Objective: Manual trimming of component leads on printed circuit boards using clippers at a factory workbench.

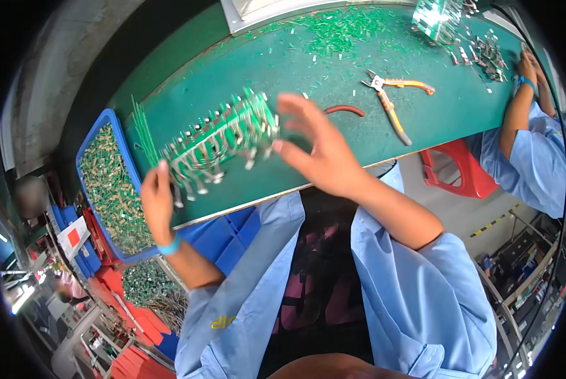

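Note:
A green circuit board panel (223, 136) with rows of small parts and dangling white connectors is held tilted above the green bench, slightly blurred. My left hand (158, 202), with a light blue band at the wrist, pinches the panel's left end between thumb and fingers. At the other end my right hand (324, 151) has its fingers spread, the thumb close to the board's edge; whether it touches cannot be made out. Right of that hand lie cutting pliers (384, 95) with orange and yellow handles, jaws apart. A red-brown curved handle (346, 110) shows partly behind my right fingers.
Thin green strips (145, 136) stand by a blue bin (133, 180) full of small pieces. Green scraps (343, 31) litter the bench's far side. More boards (438, 22) and wired parts (485, 57) lie far right, near a co-worker's hands (530, 69). A red stool (456, 170) is below.

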Available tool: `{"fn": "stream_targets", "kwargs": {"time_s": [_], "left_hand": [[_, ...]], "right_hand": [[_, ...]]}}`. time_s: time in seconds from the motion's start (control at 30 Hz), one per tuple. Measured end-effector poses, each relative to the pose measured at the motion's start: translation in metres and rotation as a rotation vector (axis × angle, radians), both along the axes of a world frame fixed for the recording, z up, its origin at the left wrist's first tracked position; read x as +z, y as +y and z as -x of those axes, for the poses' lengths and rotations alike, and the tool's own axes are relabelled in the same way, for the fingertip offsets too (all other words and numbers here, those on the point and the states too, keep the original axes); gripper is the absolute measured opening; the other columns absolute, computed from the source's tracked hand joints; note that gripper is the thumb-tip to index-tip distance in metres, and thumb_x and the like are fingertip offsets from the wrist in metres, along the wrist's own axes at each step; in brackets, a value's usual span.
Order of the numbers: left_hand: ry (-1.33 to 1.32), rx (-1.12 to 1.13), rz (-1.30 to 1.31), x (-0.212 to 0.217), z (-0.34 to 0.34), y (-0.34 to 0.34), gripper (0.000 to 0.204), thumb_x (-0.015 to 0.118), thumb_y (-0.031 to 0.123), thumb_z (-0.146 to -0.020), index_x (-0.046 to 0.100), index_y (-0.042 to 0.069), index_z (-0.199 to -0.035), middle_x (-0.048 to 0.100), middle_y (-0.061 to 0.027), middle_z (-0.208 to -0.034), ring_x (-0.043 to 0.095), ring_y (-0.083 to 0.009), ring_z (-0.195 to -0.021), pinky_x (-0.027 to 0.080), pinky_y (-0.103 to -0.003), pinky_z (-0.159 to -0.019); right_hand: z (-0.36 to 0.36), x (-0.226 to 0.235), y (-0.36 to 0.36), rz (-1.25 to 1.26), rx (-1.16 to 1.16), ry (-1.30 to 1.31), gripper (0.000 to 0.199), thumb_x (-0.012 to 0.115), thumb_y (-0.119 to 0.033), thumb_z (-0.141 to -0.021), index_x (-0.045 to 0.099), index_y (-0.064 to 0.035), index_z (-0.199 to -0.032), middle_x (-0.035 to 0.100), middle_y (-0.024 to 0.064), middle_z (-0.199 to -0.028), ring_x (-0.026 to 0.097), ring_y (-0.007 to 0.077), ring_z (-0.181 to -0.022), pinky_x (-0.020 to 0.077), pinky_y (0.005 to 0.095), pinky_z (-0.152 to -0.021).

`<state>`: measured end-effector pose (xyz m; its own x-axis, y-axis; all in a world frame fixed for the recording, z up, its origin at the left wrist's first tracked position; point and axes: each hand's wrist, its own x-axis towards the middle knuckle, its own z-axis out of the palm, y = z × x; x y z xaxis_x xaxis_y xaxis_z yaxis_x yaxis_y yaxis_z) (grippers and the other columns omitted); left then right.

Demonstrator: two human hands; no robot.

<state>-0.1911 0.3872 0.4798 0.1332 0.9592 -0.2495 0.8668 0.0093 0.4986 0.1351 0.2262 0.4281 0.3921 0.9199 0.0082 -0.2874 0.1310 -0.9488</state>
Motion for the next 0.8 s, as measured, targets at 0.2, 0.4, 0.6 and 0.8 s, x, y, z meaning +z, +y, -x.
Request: {"fn": "stream_targets", "kwargs": {"time_s": [0.2,0.4,0.6,0.8], "left_hand": [[-0.785,-0.647,0.545,-0.006,0.034,-0.07,0.016,0.072,0.005,-0.104,0.079,-0.003,-0.116,0.084,-0.0159,-0.113,0.078,-0.0286,-0.106,0.059,-0.037,-0.1],[-0.612,-0.049,-0.092,-0.049,-0.077,-0.099,0.075,0.078,0.011,-0.098,0.048,0.003,-0.167,0.049,-0.0218,-0.171,0.056,-0.0349,-0.147,0.048,-0.045,-0.121],[-0.517,-0.311,-0.137,-0.045,-0.142,-0.12,0.088,0.08,0.017,-0.099,0.036,0.001,-0.174,0.033,-0.0273,-0.177,0.044,-0.0425,-0.155,0.035,-0.052,-0.13],[-0.517,-0.238,-0.367,-0.054,-0.162,-0.057,0.09,0.079,0.019,-0.1,0.033,-0.001,-0.174,0.026,-0.0302,-0.179,0.036,-0.0455,-0.163,0.032,-0.049,-0.133]], "right_hand": [[-0.03,0.001,-0.004,0.141,0.087,-0.182,0.046,0.069,0.002,-0.105,0.057,-0.0035,-0.149,0.068,0.013,-0.138,0.069,0.0209,-0.116,0.0553,0.0337,-0.102],[-0.058,0.002,-0.031,0.366,0.251,-0.452,0.048,0.07,0.0,-0.104,0.057,-0.0012,-0.15,0.065,0.0148,-0.145,0.067,0.0242,-0.124,0.0552,0.0361,-0.107],[-0.044,-0.002,-0.017,0.24,0.115,-0.16,0.057,0.07,-0.005,-0.106,0.049,0.0,-0.158,0.058,0.0195,-0.154,0.061,0.0272,-0.138,0.0526,0.0376,-0.114],[-0.02,-0.022,0.012,0.085,0.109,0.32,0.066,0.065,-0.014,-0.111,0.037,-0.0009,-0.168,0.05,0.0221,-0.167,0.054,0.0304,-0.152,0.0456,0.0397,-0.124]]}}
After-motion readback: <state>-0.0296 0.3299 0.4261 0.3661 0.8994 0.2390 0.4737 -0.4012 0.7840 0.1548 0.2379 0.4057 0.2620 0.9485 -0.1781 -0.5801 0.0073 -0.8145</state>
